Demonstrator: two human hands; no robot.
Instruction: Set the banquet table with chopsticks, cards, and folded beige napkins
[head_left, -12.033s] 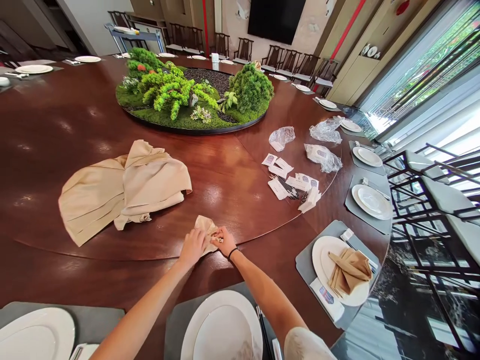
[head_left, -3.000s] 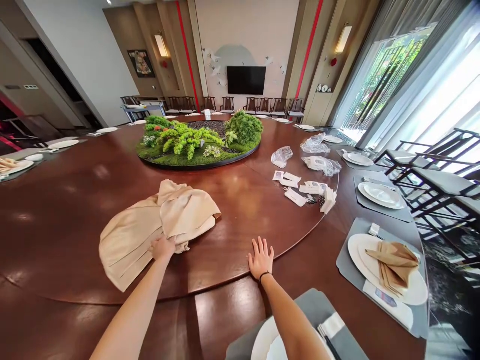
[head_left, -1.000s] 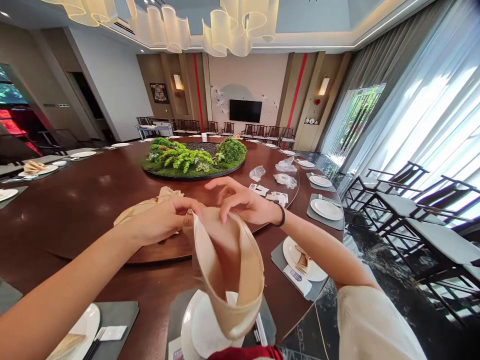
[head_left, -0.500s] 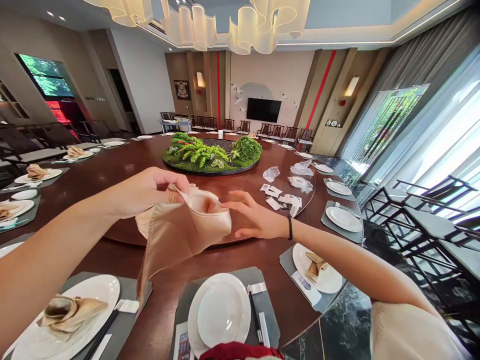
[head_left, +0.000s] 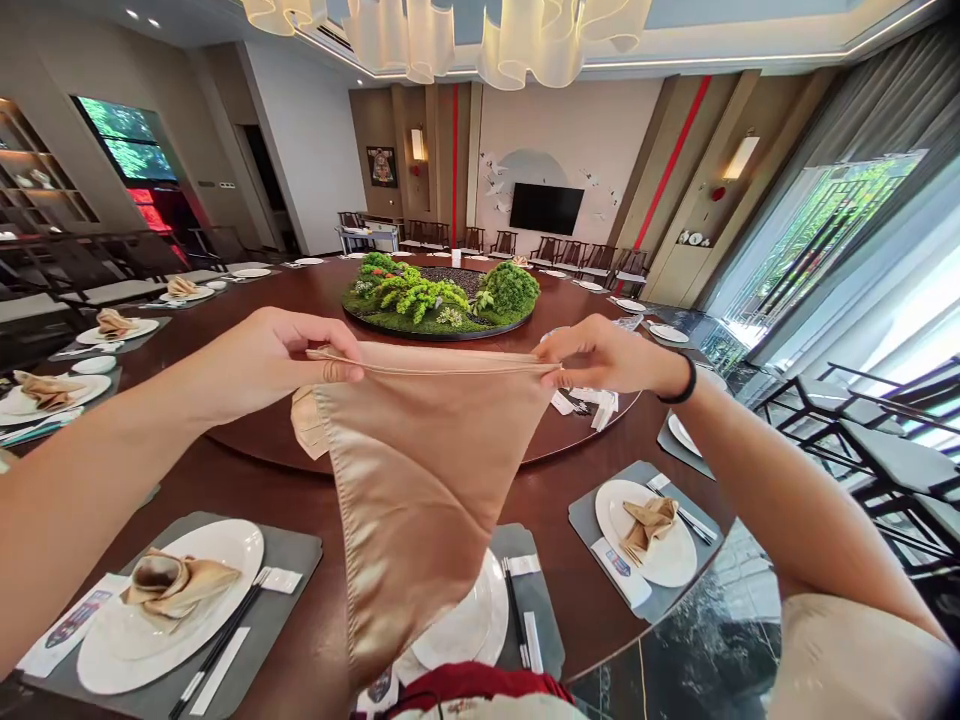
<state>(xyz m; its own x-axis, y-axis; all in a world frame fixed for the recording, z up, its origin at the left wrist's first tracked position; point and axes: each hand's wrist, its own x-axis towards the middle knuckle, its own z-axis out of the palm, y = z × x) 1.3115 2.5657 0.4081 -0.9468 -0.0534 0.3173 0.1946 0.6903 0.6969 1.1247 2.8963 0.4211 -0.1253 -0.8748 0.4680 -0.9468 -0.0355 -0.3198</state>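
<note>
A beige cloth napkin [head_left: 420, 460] hangs stretched between my two hands above the table, its top edge folded over and pulled taut. My left hand [head_left: 300, 360] pinches one top corner, and my right hand [head_left: 592, 355] pinches the other. The lower part drapes down and partly covers a white plate [head_left: 480, 620] on a grey placemat [head_left: 551, 625] in front of me. Behind the napkin, near my left hand, a second piece of beige cloth [head_left: 309, 425] shows in part.
Folded napkins on plates flank me: one napkin [head_left: 184, 585] at left, another [head_left: 651, 522] at right, with chopsticks [head_left: 217, 640] alongside. A turntable bears a green miniature garden [head_left: 442, 295] and small white packets [head_left: 592, 403]. Dark chairs [head_left: 862, 430] stand at right.
My right hand has closed on the napkin's corner and moved right. The napkin, earlier bunched in a loop, is now spread flat between both hands. The view has shifted slightly.
</note>
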